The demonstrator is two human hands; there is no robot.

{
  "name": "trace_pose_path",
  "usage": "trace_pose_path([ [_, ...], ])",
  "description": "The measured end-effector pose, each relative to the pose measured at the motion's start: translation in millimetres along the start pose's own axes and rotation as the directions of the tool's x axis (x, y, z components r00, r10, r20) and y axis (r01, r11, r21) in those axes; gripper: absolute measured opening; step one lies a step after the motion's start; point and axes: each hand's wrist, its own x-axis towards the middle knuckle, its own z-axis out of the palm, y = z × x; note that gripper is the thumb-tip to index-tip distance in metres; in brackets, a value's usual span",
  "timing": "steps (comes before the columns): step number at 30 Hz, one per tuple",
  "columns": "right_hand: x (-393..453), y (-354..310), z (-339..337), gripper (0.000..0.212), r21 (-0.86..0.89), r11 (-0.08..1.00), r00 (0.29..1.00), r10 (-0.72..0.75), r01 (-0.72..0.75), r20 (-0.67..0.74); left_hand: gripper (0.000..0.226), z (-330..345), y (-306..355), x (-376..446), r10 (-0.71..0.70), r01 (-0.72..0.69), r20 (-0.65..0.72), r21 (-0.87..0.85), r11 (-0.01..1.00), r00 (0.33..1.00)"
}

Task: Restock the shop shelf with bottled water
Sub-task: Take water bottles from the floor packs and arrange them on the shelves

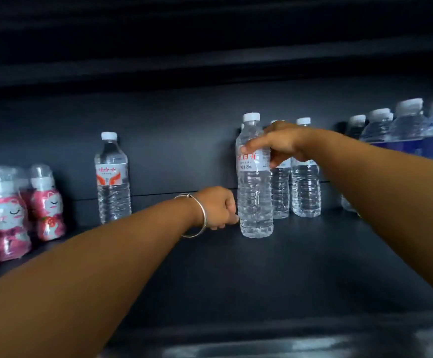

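Note:
A clear water bottle (254, 197) with a white cap and a red-lettered label stands upright on the dark shelf (236, 267). My right hand (277, 144) grips it around the label from the right. My left hand (219, 209), with a silver bangle on the wrist, has its fingers curled low beside the bottle's left side, fingertips touching or nearly touching it. Two more water bottles (305, 177) stand right behind the held one. A single water bottle (112, 179) with an orange-red label stands apart at the back left.
Pink character-shaped drink bottles (6, 215) crowd the left end of the shelf. A row of blue-labelled water bottles (404, 127) fills the right end. Bare shelf lies between the lone bottle and the held one, and in front of them. Another dark shelf (210, 63) hangs overhead.

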Motion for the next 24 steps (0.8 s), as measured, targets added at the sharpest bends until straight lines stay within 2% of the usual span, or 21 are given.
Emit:
trace_pose_path([
  [2, 5, 2, 0, 0.052, -0.01, 1.0, 1.0, 0.017, -0.017, -0.006, 0.01, -1, -3, 3, 0.005, -0.005, 0.006, 0.021, 1.0, 1.0],
  [5, 6, 4, -2, 0.036, -0.001, 1.0, 1.0, 0.015, -0.015, 0.005, 0.011, 0, -4, 7, 0.019, -0.02, 0.024, 0.043, 0.999, 1.0],
  [12, 9, 4, 4, 0.046, 0.006, 1.0, 0.999, 0.016, -0.016, -0.052, 0.007, 8, 7, 13, 0.031, -0.034, 0.063, 0.043, 0.999, 0.998],
  [19, 6, 4, 11, 0.044, 0.037, 0.999, 0.995, 0.01, -0.006, -0.099, 0.017, 12, 11, 14, 0.045, -0.049, 0.073, 0.064, 0.997, 0.996],
  [24, 5, 4, 17, 0.042, 0.045, 0.999, 0.988, 0.011, -0.004, -0.155, 0.009, 10, 15, 9, 0.063, -0.071, 0.068, 0.115, 0.991, 0.996],
])
